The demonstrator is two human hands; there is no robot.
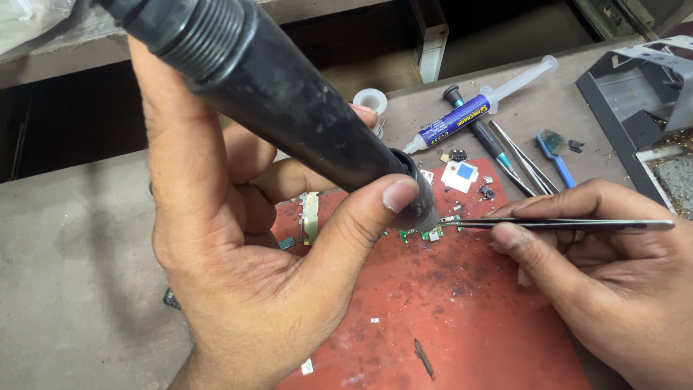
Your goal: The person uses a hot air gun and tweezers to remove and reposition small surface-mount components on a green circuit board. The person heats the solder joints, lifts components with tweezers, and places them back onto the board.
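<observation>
Our left hand [238, 238] wraps its fingers around a black hot-air handle [289, 94], nozzle down over a small green circuit board [426, 232] on the red mat [447, 310]. The mat's near half lies mostly bare. Our right hand [599, 267] pinches tweezers [563, 224], tips at the board. Behind, a syringe [469, 108] and spare tweezers [516, 159] crowd the mat's far edge.

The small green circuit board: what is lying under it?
The green circuit board lies on a red mat speckled with dark debris. The left hand holds a black tool whose tip covers part of the board, hiding that spot.
</observation>
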